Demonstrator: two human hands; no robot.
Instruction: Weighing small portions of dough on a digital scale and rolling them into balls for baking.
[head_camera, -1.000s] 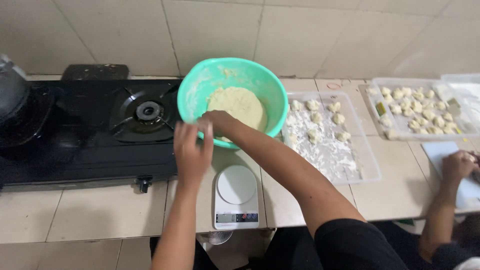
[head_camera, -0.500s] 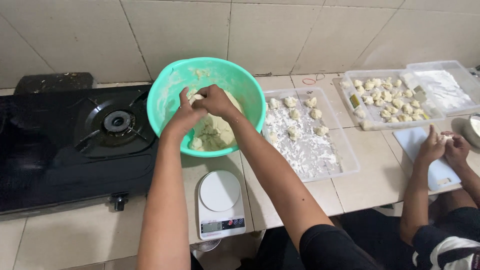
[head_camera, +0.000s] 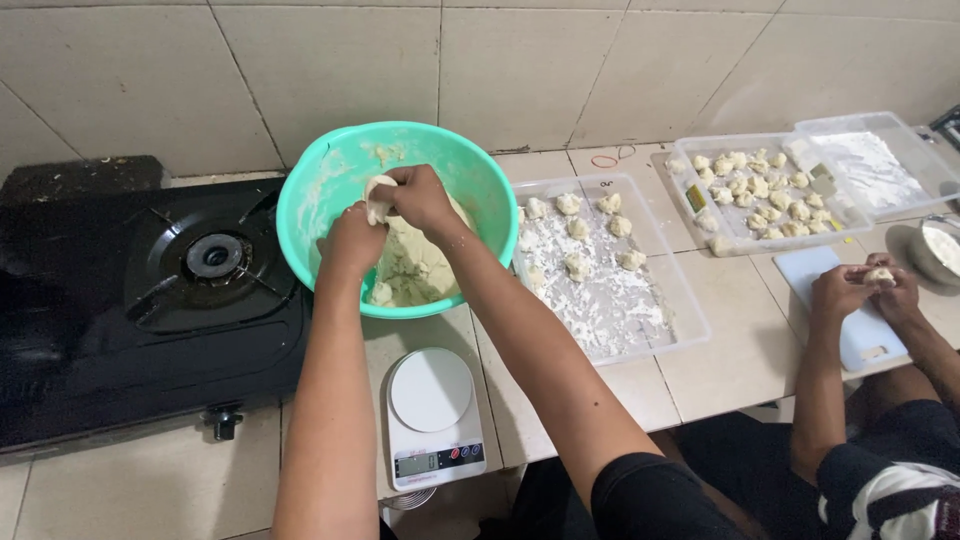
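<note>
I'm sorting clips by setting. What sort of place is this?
Most likely a home kitchen, worked at floor level: a black gas stove beside a green plastic bowl of dough, a white digital scale, and clear floured trays of dough pieces on beige tiles.

Mint-green bowl (head_camera: 320, 190): smooth plastic, smeared with pale, sticky dough (head_camera: 410, 270). Clear tray (head_camera: 690, 320): glossy plastic, floured matt white. Stove (head_camera: 130, 290): glossy black top, matt dark metal burner. Scale (head_camera: 433, 405): smooth white plastic. Wall tiles (head_camera: 500, 60): glazed beige
</note>
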